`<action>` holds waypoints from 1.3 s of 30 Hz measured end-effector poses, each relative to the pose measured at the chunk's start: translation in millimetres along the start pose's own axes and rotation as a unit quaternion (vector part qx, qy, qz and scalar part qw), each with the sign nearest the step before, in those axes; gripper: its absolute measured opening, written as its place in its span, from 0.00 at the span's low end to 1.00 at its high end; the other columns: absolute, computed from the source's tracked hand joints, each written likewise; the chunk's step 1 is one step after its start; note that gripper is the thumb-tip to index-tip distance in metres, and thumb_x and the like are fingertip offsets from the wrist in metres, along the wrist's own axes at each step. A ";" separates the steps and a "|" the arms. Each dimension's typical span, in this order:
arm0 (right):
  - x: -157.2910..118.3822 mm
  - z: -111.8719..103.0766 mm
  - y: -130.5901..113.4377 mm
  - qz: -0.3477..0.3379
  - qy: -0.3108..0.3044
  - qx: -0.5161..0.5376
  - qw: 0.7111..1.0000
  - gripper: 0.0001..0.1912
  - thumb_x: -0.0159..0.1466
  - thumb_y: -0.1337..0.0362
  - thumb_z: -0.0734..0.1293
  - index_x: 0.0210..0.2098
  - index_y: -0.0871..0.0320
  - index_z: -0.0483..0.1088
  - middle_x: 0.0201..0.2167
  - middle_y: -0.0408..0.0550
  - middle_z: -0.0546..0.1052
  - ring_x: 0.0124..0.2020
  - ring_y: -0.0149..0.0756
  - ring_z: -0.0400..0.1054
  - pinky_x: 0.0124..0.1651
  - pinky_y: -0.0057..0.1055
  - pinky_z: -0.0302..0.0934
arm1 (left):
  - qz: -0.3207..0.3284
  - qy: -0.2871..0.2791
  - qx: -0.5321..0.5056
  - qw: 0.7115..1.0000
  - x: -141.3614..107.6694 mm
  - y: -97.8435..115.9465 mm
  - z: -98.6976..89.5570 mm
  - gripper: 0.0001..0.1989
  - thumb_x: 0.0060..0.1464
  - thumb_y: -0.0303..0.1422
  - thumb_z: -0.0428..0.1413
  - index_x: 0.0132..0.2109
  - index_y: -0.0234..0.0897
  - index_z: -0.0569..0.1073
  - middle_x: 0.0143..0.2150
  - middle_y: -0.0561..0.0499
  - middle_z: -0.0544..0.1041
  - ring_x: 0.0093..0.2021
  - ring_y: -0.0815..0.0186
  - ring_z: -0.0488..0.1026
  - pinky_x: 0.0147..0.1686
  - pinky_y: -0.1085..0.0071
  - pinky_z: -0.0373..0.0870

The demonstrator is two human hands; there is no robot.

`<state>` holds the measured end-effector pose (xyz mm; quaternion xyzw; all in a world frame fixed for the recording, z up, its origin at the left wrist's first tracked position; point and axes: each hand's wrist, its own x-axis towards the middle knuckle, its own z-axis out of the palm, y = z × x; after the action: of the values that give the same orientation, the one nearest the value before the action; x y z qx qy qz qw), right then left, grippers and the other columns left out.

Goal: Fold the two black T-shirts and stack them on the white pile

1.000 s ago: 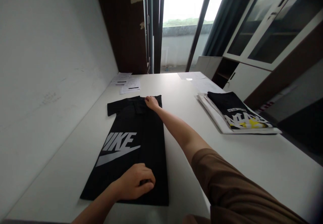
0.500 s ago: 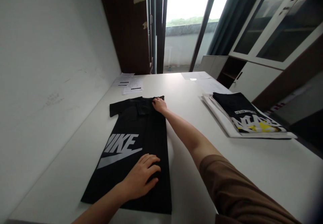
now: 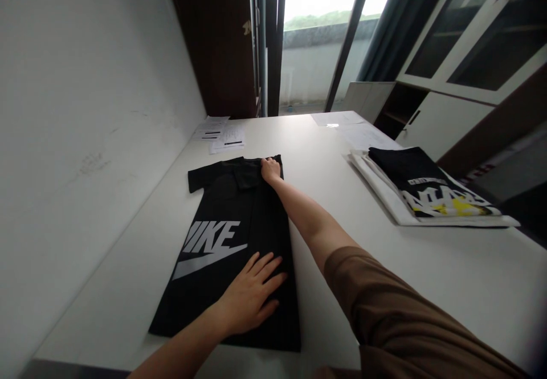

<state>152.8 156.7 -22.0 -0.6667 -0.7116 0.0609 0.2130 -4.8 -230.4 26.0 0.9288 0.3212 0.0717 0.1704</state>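
A black T-shirt (image 3: pixel 217 196) with a large grey print lies on the white table, its right side folded over toward the middle and one sleeve reaching out at the far left. My left hand (image 3: pixel 252 296) rests flat on the lower part of the shirt with fingers spread. At the shirt's far right corner, near the shoulder, my right hand (image 3: pixel 270 170) has its fingers bent around the cloth. The fingertips there are partly hidden.
To the right lies a stack of folded shirts, a black one with white and yellow print (image 3: pixel 427 188) on top of a white one (image 3: pixel 380 194). Paper sheets (image 3: pixel 228 138) lie at the table's (image 3: pixel 325 196) far left, others far right. A wall (image 3: pixel 106 139) borders the left.
My left hand has flattened, its fingers spreading on the shirt. The right hand's fingers have curled more at the shirt's far corner. The whole view has shifted slightly.
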 end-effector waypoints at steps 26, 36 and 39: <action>-51.3 -5.3 51.8 -0.002 -0.078 -0.035 0.996 0.37 0.73 0.41 0.52 0.74 0.53 0.52 0.76 0.58 0.45 0.75 0.57 0.36 0.71 0.59 0.32 | 0.010 -0.068 0.044 0.997 5.9 24.8 4.9 0.39 0.63 0.42 0.57 0.75 0.46 0.50 0.78 0.46 0.41 0.77 0.49 0.38 0.72 0.40 0.36; -19.1 -14.9 102.6 0.043 -0.088 -0.081 0.992 0.44 0.71 0.37 0.47 0.76 0.59 0.43 0.76 0.59 0.43 0.76 0.56 0.33 0.72 0.58 0.31 | 0.014 -0.032 0.040 0.999 42.8 21.9 14.1 0.33 0.68 0.46 0.51 0.75 0.48 0.52 0.79 0.49 0.42 0.77 0.50 0.39 0.73 0.44 0.39; -10.6 -20.1 121.6 0.028 -0.092 -0.092 0.991 0.45 0.71 0.37 0.46 0.77 0.60 0.40 0.76 0.58 0.42 0.76 0.53 0.33 0.72 0.55 0.31 | 0.016 -0.021 0.032 0.999 60.8 27.1 22.8 0.32 0.68 0.48 0.49 0.74 0.46 0.54 0.78 0.47 0.43 0.77 0.49 0.40 0.73 0.43 0.39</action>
<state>273.0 155.0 -51.2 -0.6945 -0.7121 0.0621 0.0820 63.9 -218.8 16.0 0.9399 0.3050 0.0451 0.1465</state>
